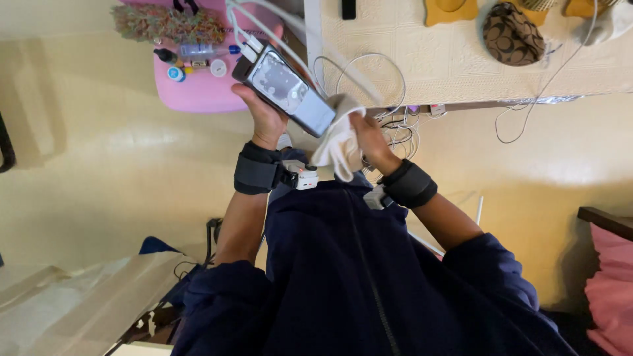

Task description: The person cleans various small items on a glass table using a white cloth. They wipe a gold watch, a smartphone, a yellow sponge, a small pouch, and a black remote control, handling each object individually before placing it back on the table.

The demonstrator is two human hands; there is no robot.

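Item: power bank, grey, gripped in my left hand above the floor, two white cables plugged in. My right hand presses a white cloth against its end. Risk — wiping could tug the cables loose, or slip the bank from my grip.

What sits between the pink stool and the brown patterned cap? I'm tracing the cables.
In the head view, white cables, the grey power bank in the left hand, and cream tabletop.
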